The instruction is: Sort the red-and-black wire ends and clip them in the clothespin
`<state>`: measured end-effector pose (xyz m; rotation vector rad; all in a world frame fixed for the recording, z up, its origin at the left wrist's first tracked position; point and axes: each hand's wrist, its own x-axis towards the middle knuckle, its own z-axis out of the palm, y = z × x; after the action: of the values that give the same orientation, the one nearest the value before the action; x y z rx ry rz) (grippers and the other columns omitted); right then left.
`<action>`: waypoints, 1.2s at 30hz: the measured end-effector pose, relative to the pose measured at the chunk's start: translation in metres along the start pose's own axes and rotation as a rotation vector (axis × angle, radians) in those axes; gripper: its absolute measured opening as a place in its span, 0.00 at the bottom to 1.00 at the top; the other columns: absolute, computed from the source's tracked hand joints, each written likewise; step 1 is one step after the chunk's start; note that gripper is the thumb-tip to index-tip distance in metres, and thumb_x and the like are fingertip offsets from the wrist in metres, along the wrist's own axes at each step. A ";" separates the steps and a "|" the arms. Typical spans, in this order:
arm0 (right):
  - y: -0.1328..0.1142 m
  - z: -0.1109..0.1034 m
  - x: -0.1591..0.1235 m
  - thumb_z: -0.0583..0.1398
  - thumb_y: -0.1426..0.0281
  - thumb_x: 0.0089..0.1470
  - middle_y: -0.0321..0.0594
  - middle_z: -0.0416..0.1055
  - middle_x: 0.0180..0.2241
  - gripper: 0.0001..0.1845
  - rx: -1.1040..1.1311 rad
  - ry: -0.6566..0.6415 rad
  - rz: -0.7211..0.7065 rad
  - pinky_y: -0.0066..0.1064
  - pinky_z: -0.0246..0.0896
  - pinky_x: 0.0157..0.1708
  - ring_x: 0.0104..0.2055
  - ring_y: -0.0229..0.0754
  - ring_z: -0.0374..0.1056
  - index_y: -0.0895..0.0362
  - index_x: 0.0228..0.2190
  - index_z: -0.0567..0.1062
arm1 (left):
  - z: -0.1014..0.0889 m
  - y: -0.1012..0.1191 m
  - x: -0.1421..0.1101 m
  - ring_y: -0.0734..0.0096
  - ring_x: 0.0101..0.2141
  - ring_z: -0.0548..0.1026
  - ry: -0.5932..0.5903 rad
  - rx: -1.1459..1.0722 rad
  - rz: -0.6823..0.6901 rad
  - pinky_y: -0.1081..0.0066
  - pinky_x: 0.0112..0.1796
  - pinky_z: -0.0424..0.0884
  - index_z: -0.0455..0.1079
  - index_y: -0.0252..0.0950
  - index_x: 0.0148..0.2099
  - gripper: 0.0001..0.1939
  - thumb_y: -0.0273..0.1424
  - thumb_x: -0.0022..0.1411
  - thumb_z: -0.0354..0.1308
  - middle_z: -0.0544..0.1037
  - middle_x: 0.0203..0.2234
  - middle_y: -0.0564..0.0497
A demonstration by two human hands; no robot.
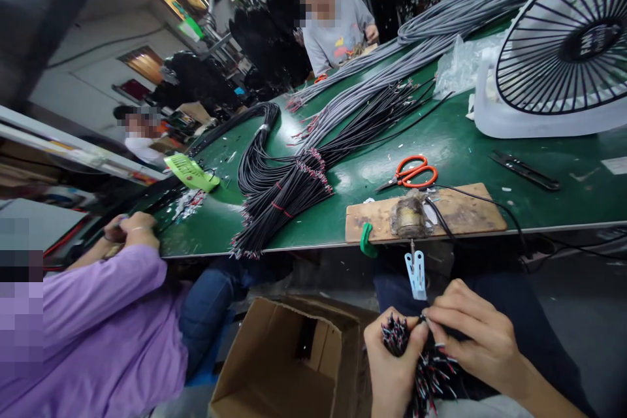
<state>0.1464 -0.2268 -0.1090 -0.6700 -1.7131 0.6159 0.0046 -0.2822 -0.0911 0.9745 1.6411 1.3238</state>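
My left hand [392,369] is wrapped round a bundle of thin black cables [396,334] whose cut ends show red and white wires. My right hand [477,333] is closed beside it, thumb and finger pinching the tip of a black cable [422,319] by my left thumb. More black cables [435,375] with red and white ends lie under my hands, over my lap. Just above them, a light blue clothes peg [415,276] hangs on the shaft of a small motor [410,219]. The motor is fixed to a wooden board [467,212].
On the green table [455,150] lie orange-handled scissors [416,173], black snips [524,170], black cable bundles [279,202] and long grey cables [362,88]. A white fan [504,121] stands right. An open cardboard box [274,366] is beside my lap. A co-worker's purple sleeve [112,287] is at left.
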 end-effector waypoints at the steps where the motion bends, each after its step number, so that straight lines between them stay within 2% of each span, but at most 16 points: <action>1: 0.000 0.000 0.000 0.64 0.84 0.50 0.40 0.77 0.29 0.12 0.002 0.001 0.013 0.39 0.67 0.43 0.31 0.41 0.72 0.58 0.35 0.79 | 0.000 0.000 0.000 0.72 0.23 0.67 -0.002 0.002 0.001 0.74 0.27 0.63 0.74 0.33 0.22 0.11 0.31 0.54 0.67 0.68 0.19 0.55; 4: 0.001 -0.003 0.003 0.63 0.83 0.50 0.38 0.76 0.25 0.09 0.120 -0.059 0.177 0.39 0.67 0.42 0.28 0.39 0.71 0.57 0.29 0.78 | -0.003 -0.002 -0.002 0.72 0.23 0.67 -0.041 -0.013 0.025 0.73 0.27 0.63 0.76 0.33 0.23 0.12 0.34 0.55 0.68 0.69 0.19 0.54; 6: 0.004 -0.003 0.007 0.62 0.80 0.50 0.37 0.74 0.23 0.07 0.269 -0.154 0.329 0.34 0.67 0.34 0.25 0.39 0.68 0.58 0.25 0.78 | -0.005 -0.004 -0.003 0.70 0.24 0.69 -0.077 -0.053 0.033 0.72 0.29 0.65 0.78 0.33 0.24 0.14 0.38 0.55 0.68 0.71 0.19 0.53; 9: 0.008 -0.002 0.008 0.63 0.78 0.49 0.40 0.74 0.21 0.08 0.416 -0.299 0.511 0.29 0.60 0.23 0.24 0.39 0.65 0.59 0.22 0.80 | -0.008 -0.008 -0.007 0.65 0.25 0.73 -0.109 -0.127 -0.011 0.68 0.31 0.70 0.78 0.34 0.28 0.17 0.44 0.54 0.68 0.74 0.19 0.51; 12: 0.010 -0.002 0.005 0.63 0.75 0.52 0.42 0.75 0.22 0.08 0.424 -0.310 0.602 0.30 0.61 0.24 0.24 0.40 0.66 0.59 0.23 0.82 | -0.009 -0.011 -0.009 0.62 0.26 0.76 -0.114 -0.164 -0.062 0.66 0.31 0.73 0.77 0.35 0.30 0.18 0.47 0.53 0.69 0.75 0.20 0.50; 15: 0.008 -0.005 0.001 0.62 0.75 0.56 0.43 0.77 0.26 0.08 0.414 -0.224 0.514 0.33 0.65 0.31 0.29 0.43 0.70 0.58 0.29 0.83 | -0.009 -0.011 -0.009 0.60 0.28 0.78 -0.093 -0.157 -0.096 0.66 0.32 0.74 0.76 0.35 0.29 0.18 0.46 0.52 0.70 0.76 0.20 0.49; 18: 0.005 -0.009 -0.002 0.64 0.76 0.54 0.43 0.79 0.30 0.09 0.384 -0.212 0.357 0.38 0.66 0.38 0.33 0.45 0.72 0.56 0.37 0.82 | -0.009 -0.007 -0.008 0.59 0.30 0.78 -0.068 -0.108 -0.106 0.66 0.34 0.75 0.77 0.34 0.29 0.18 0.46 0.52 0.70 0.77 0.22 0.49; 23: 0.005 -0.011 -0.003 0.64 0.81 0.53 0.42 0.79 0.32 0.15 0.300 -0.177 0.202 0.40 0.67 0.40 0.34 0.44 0.72 0.55 0.42 0.79 | -0.009 -0.002 -0.006 0.61 0.29 0.78 -0.092 -0.059 -0.109 0.67 0.34 0.75 0.77 0.33 0.28 0.19 0.46 0.52 0.70 0.79 0.23 0.47; 28: 0.007 -0.016 -0.001 0.64 0.81 0.55 0.44 0.80 0.35 0.17 0.287 -0.259 0.132 0.40 0.68 0.40 0.35 0.44 0.73 0.56 0.46 0.77 | -0.011 -0.005 -0.005 0.62 0.26 0.78 -0.125 -0.069 -0.183 0.68 0.30 0.75 0.76 0.34 0.29 0.19 0.46 0.51 0.70 0.76 0.17 0.50; 32: 0.008 -0.015 -0.001 0.63 0.81 0.56 0.45 0.80 0.35 0.17 0.265 -0.230 0.110 0.41 0.69 0.40 0.35 0.44 0.73 0.57 0.46 0.77 | -0.013 -0.009 -0.004 0.66 0.21 0.75 -0.152 -0.094 -0.215 0.70 0.26 0.73 0.76 0.33 0.29 0.20 0.47 0.52 0.70 0.73 0.14 0.53; 36: 0.008 -0.013 -0.001 0.61 0.82 0.58 0.44 0.80 0.34 0.15 0.267 -0.230 0.113 0.40 0.69 0.41 0.34 0.43 0.74 0.57 0.45 0.77 | -0.013 -0.010 -0.003 0.66 0.20 0.75 -0.160 -0.109 -0.222 0.70 0.24 0.73 0.76 0.33 0.29 0.20 0.47 0.51 0.70 0.73 0.14 0.52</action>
<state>0.1606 -0.2207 -0.1124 -0.5230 -1.7683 1.0142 -0.0070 -0.2917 -0.0990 0.7874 1.4923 1.1426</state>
